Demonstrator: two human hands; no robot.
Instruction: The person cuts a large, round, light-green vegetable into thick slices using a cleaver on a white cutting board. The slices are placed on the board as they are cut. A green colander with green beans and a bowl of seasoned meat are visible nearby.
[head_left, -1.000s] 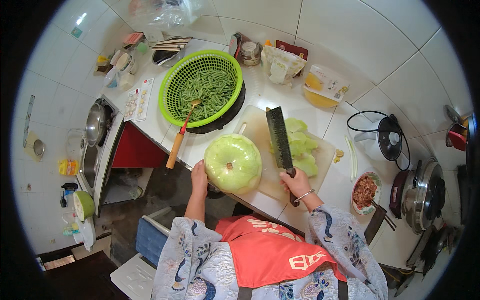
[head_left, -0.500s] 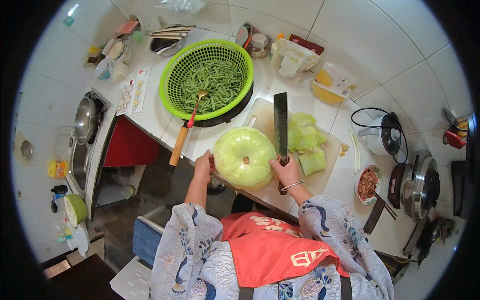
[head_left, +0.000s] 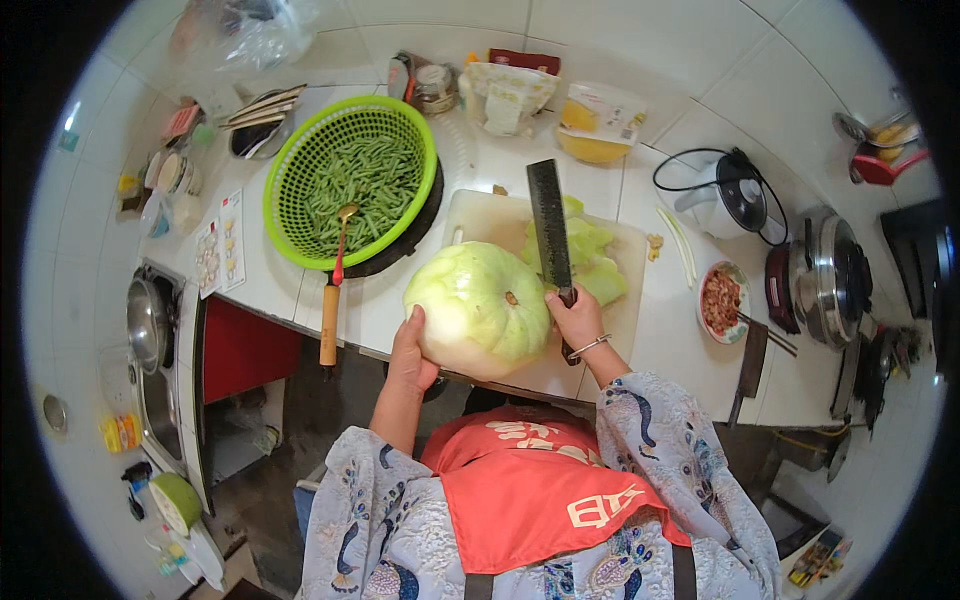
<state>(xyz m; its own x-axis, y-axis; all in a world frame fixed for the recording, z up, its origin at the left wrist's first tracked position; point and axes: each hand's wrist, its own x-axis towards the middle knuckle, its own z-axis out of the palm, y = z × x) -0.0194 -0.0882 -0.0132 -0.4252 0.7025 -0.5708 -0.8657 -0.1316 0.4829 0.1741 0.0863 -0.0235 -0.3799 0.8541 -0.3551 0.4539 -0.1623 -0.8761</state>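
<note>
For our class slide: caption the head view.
Left hand steadies a cabbage; right hand holds a cleaver.

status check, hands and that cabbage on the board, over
Left hand steadies cabbage. Right hand grips cleaver, blade beside cabbage. Cut leaves behind blade on cutting board.

The person wears a pale grey-lilac robe with wide sleeves (head_left: 680,450), printed with dark blue peacock figures. Over it lies a red-orange apron (head_left: 530,490) with pale lettering at its 3 o'clock side. A thin bangle (head_left: 590,346) circles the right wrist.
</note>
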